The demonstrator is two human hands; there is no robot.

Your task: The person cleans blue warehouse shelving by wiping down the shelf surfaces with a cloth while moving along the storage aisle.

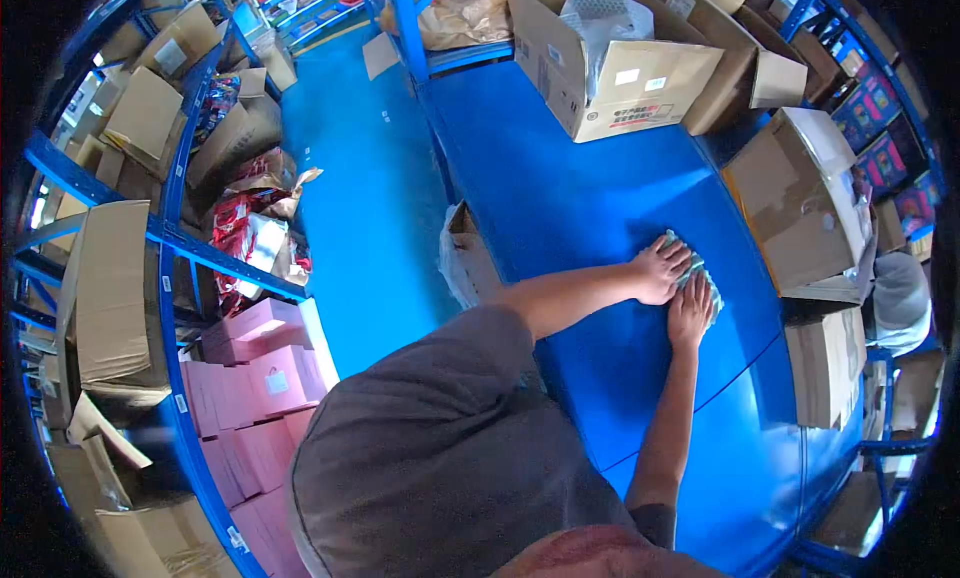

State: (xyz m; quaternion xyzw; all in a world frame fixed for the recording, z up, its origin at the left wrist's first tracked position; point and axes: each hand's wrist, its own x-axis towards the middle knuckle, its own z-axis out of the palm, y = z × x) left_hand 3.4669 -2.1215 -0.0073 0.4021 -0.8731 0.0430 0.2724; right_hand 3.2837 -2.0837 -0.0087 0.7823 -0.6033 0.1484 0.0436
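A crumpled pale green and white cloth [697,270] lies on the blue shelf board [590,218], under both of my hands. My left hand [660,270] presses on its left side with the fingers bent over it. Just below and to the right, my right hand [690,313] bears down on the cloth's lower part, fingers close together. The two hands are side by side, nearly touching. Part of the cloth is hidden beneath the fingers.
An opened carton [640,103] with bubble wrap inside stands at the board's far end. More cartons [800,198] line the right side. Pink boxes [265,378] and red packages [235,233] fill the left rack, across a blue aisle floor [360,158]. A blue upright [408,28] rises near the carton.
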